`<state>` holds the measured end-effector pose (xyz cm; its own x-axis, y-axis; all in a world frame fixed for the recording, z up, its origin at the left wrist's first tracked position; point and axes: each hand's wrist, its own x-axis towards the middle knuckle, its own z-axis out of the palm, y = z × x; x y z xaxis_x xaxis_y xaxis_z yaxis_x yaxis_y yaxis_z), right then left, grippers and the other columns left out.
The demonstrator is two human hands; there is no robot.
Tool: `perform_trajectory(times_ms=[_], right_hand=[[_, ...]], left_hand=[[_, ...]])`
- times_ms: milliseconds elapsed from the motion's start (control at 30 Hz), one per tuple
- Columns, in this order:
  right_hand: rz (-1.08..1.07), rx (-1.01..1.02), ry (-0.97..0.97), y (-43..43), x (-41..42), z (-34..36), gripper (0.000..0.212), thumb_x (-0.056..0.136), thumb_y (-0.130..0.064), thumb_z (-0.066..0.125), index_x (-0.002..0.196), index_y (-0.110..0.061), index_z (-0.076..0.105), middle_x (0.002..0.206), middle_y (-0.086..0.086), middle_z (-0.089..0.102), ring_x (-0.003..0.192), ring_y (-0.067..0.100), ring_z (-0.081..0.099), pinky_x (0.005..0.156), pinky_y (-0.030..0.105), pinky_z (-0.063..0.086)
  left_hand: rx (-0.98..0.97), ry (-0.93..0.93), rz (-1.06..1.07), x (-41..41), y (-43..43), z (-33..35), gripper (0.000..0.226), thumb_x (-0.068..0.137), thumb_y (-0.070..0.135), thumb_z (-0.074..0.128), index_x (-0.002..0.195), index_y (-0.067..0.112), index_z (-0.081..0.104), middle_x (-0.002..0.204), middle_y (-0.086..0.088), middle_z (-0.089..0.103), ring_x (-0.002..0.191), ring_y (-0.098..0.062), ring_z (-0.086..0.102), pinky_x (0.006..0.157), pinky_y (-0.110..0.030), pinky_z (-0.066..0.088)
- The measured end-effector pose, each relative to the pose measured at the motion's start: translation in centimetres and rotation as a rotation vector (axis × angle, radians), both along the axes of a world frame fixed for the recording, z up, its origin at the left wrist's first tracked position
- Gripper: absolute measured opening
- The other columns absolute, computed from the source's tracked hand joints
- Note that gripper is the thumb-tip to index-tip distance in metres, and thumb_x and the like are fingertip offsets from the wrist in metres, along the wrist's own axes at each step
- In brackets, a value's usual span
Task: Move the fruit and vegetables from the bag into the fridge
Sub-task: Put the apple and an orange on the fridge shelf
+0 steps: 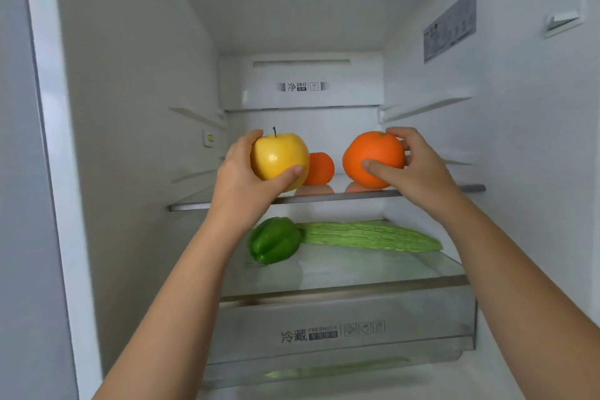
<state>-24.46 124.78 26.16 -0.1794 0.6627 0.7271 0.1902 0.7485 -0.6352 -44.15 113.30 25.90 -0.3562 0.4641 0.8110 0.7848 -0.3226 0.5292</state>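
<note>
Holds yellow apple (279,156) in left hand (246,172), thumb across the near face, fingers curled round the far side. Stem pointing straight up, so upright. Held at the front edge of upper glass shelf (438,189), left part; cannot tell if touching the glass.

Grips orange (373,157) with right hand (418,166), thumb on the near face, fingertips over the top. Stem end up, tipped slightly to the right. Low over the same shelf, right part, with reflection just under it; cannot tell if resting. Hands well apart, each clamped on its own fruit.

Behind the apple, on that shelf: second orange (321,169), partly hidden.

On lower glass shelf (357,273): green pepper (274,240) lying on its side at left, against the left end of ridged green gourd (370,235). Long axis of gourd left to right, tapered tip pointing right.

Reads "净 DEO" on back panel (302,86). Reads "冷藏 FRESHBOX" plus small icons on crisper drawer (341,328); smaller print blurred. Grey sticker (449,26) on right wall, print too small to read.
</note>
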Motion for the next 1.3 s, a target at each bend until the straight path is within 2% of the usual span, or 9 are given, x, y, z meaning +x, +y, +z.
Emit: perform_trajectory(times_ms=[200,300,567,700,833,900,1100,1200,1300], right_hand=[[0.075,-0.071,-0.121,4.5,-0.1,1.9,0.057,0.074,-0.031,0.074,0.124,-0.029,0.047,0.123,0.004,0.048,0.109,0.020,0.048,0.091,0.038,0.044],[0.127,-0.101,-0.145,5.6,-0.6,2.4,0.053,0.073,-0.033,0.074,0.119,-0.032,0.048,0.118,0.004,0.048,0.106,0.022,0.052,0.090,0.042,0.047],[0.267,-0.118,-0.185,6.0,-1.2,2.3,0.053,0.079,-0.025,0.070,0.127,-0.025,0.047,0.115,0.000,0.043,0.098,0.016,0.051,0.064,0.023,0.047],[0.275,-0.110,-0.200,6.2,-1.3,2.2,0.056,0.079,-0.026,0.070,0.129,-0.026,0.045,0.117,-0.002,0.042,0.103,0.017,0.050,0.067,0.024,0.048],[0.251,-0.091,-0.228,6.6,-1.3,2.1,0.061,0.075,-0.031,0.072,0.129,-0.029,0.044,0.119,-0.002,0.042,0.109,0.019,0.049,0.089,0.040,0.048],[0.251,-0.087,-0.232,6.8,-1.4,2.0,0.062,0.074,-0.032,0.073,0.129,-0.031,0.044,0.120,-0.002,0.042,0.110,0.019,0.049,0.094,0.044,0.046],[0.221,-0.048,-0.219,6.9,-1.3,1.8,0.064,0.074,-0.034,0.073,0.129,-0.031,0.043,0.118,-0.004,0.044,0.106,0.014,0.046,0.085,0.030,0.038],[0.155,0.000,-0.202,6.4,-1.3,1.6,0.063,0.075,-0.037,0.071,0.130,-0.028,0.043,0.117,-0.005,0.045,0.104,0.012,0.045,0.082,0.028,0.035],[0.034,0.095,-0.220,5.6,-1.4,1.3,0.064,0.075,-0.043,0.069,0.130,-0.027,0.042,0.123,-0.002,0.045,0.114,0.014,0.043,0.087,0.029,0.033]], left_hand=[[-0.178,0.008,0.020,-2.8,2.0,1.7,0.073,0.070,0.034,0.077,0.132,0.023,0.040,0.116,0.001,0.045,0.107,-0.023,0.049,0.086,-0.035,0.044],[-0.258,0.056,0.024,-3.6,2.7,2.3,0.073,0.070,0.033,0.077,0.132,0.021,0.040,0.113,0.002,0.042,0.102,-0.021,0.047,0.085,-0.033,0.041],[-0.403,-0.014,-0.140,-5.3,3.8,2.8,0.063,0.070,0.024,0.078,0.121,0.029,0.041,0.121,0.000,0.044,0.106,-0.020,0.046,0.084,-0.031,0.040],[-0.407,-0.051,-0.164,-5.4,3.9,2.7,0.072,0.065,0.025,0.082,0.122,0.034,0.039,0.122,0.000,0.042,0.107,-0.023,0.048,0.088,-0.034,0.043],[-0.408,-0.039,-0.146,-5.2,3.8,2.7,0.080,0.065,0.023,0.083,0.130,0.031,0.037,0.123,0.000,0.042,0.110,-0.023,0.047,0.088,-0.032,0.041],[-0.414,-0.021,-0.128,-5.1,3.8,2.6,0.078,0.068,0.021,0.080,0.132,0.028,0.035,0.122,0.001,0.041,0.108,-0.022,0.046,0.086,-0.031,0.040],[-0.416,-0.002,-0.087,-5.1,3.4,2.5,0.080,0.069,0.023,0.078,0.135,0.026,0.033,0.128,-0.001,0.041,0.112,-0.023,0.046,0.091,-0.034,0.041],[-0.378,-0.018,-0.074,-5.0,3.1,2.3,0.087,0.070,0.025,0.078,0.140,0.025,0.027,0.137,-0.003,0.039,0.112,-0.019,0.046,0.092,-0.033,0.040],[-0.366,-0.026,-0.058,-4.9,2.8,2.1,0.091,0.070,0.026,0.077,0.143,0.024,0.023,0.142,-0.004,0.037,0.119,-0.022,0.046,0.095,-0.034,0.040]])
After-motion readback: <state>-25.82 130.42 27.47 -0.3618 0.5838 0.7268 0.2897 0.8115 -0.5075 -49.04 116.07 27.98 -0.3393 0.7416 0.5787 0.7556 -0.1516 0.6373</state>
